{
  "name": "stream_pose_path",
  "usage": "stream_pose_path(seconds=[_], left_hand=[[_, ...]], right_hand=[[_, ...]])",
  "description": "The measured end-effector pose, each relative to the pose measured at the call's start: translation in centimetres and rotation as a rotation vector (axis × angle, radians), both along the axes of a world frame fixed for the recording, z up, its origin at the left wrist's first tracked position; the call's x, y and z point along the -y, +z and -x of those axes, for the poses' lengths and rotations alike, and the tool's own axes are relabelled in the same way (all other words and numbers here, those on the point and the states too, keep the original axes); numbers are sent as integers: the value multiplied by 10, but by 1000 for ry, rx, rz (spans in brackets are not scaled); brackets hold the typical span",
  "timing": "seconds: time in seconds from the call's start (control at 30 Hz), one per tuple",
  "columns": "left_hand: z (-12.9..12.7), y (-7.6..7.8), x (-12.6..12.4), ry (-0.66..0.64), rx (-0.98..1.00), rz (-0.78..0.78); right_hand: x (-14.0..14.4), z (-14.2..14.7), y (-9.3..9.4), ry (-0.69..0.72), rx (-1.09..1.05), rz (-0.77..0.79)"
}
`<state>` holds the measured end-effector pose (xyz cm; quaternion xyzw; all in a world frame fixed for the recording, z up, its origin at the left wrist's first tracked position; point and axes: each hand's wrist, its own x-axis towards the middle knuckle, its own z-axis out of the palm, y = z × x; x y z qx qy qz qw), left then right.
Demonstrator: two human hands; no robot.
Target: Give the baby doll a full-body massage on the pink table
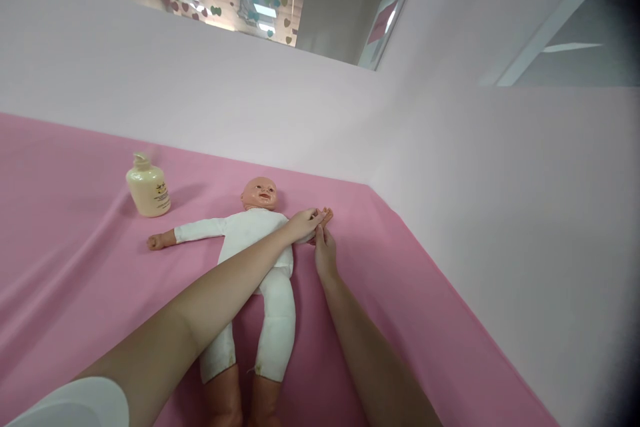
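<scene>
A baby doll [253,233] in a white cloth suit lies on its back on a pink cloth [75,267], head toward the far wall, arms spread. My left hand [304,223] reaches across the doll's chest and lies on the doll's outstretched arm near its small hand [327,215]. My right hand [324,250] comes up from below and its fingers pinch the same arm at the wrist. Both of my hands touch the doll there. A cream pump bottle [147,187] stands upright to the left of the doll's head.
Pale pink walls [500,200] rise behind and to the right of the cloth, meeting in a corner just beyond the doll. Above the back wall, glass panes with coloured heart stickers and ceiling lights show.
</scene>
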<state>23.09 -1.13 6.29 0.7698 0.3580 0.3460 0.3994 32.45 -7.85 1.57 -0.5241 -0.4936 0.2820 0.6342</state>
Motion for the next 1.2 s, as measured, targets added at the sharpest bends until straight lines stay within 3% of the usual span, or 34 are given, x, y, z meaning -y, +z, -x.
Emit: stream_pose_path(seconds=[0.33, 0.57, 1.0, 1.2], left_hand=[[-1, -6, -4, -5, -30, -28], [1, -1, -4, 70, -116, -27], [4, 5, 1, 47, 7, 87], [5, 7, 3, 34, 7, 10]], right_hand=[[-1, -4, 4, -90, -14, -5], [-2, -4, 3, -212, -144, 3], [6, 6, 11, -58, -72, 4], [8, 8, 12, 25, -54, -61]])
